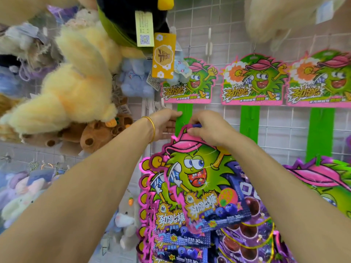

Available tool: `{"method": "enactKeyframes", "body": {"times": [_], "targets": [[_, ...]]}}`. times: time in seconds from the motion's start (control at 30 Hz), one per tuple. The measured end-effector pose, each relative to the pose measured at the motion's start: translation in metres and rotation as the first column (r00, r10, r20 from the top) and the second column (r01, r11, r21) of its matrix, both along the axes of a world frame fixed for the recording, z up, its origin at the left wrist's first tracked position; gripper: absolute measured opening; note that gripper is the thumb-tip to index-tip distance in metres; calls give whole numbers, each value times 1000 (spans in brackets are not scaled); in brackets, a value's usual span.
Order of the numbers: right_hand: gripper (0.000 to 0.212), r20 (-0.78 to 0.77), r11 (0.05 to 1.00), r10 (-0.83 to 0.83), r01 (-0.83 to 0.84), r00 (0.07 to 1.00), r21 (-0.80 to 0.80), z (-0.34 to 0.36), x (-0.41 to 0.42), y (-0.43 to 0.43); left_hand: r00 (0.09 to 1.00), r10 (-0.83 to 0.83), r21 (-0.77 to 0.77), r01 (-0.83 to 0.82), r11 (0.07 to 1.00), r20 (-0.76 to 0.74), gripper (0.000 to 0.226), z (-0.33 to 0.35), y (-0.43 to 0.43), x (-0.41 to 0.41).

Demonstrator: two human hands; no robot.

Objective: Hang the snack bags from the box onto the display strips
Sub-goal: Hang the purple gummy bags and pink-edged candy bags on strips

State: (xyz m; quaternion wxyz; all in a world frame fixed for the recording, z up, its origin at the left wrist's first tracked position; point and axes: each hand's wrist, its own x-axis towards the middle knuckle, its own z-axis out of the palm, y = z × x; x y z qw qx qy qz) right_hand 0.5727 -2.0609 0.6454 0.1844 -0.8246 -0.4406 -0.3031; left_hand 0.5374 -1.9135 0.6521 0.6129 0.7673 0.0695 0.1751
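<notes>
1. Right hand [209, 130]: fingers curled over the top edge of a snack bag [197, 179], pinching it at the pink cap. The wrist was bent down and the forearm came in from lower right.
2. Left hand [166, 123]: thumb on the front of the green strip [184, 114], fingers reaching to its left edge. It appeared to pinch the strip to steady it. A gold bracelet [152, 126] sat at the wrist, and the forearm came in from lower left.
3. The bag's top was against the lower part of the strip, just under both hands. Its body hung tilted over the hung bags [171, 234] already on that strip. The hang hole was hidden by the fingers.
4. Step judged: hooking this bag onto a free tab of the strip, not yet seated.
5. Next move likely calls for lining the hole up with a tab and pushing it over, with the left hand keeping the strip flat. Only then should the right hand let go.
6. Surroundings: a header card [190, 82] above the strip, a wire grid [228, 31] behind, plush toys [72, 92] at left. The box was not in view.
</notes>
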Motion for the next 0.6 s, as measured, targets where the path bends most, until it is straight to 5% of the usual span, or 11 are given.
{"method": "enactKeyframes", "body": {"times": [0.33,0.6], "targets": [[15,27,981,-34,29,999,191,11,7,18,996,-74,30,72,997,59,22,8,2,-4],[14,41,975,-119,109,992,194,13,6,28,994,-22,48,17,999,105,28,7,-2,-5]]}}
